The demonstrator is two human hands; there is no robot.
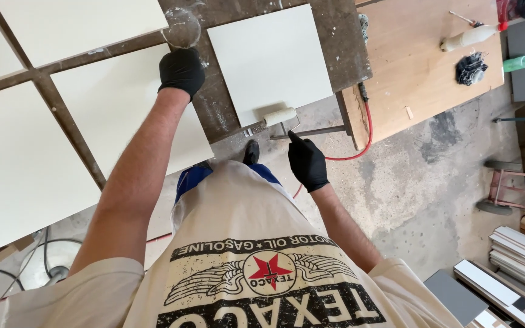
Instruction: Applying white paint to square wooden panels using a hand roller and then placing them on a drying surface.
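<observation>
Wet paint all around, so risk of smudging: a sleeve, forearm or glove dragged across the cream panels would probably mark the finish. Red hose (364,136) looping on the floor near the feet, likely a trip or snag hazard, and a tug could jolt the stand under the small panel. Roller pushed off the edge could drip onto the concrete.

Left hand (181,71), black-gloved, closed into a loose fist and resting on the dark counter (335,42) in the gap between the large cream panel (113,106) and the small square panel (270,61); nothing visibly gripped, though hard to tell for sure. Right hand (307,163), also black-gloved, mostly curled with the index finger pointing up toward the paint roller (279,116), close to its wire handle but apart from it. Roller lying at the near edge of the small square panel, sleeve on the painted face.
</observation>
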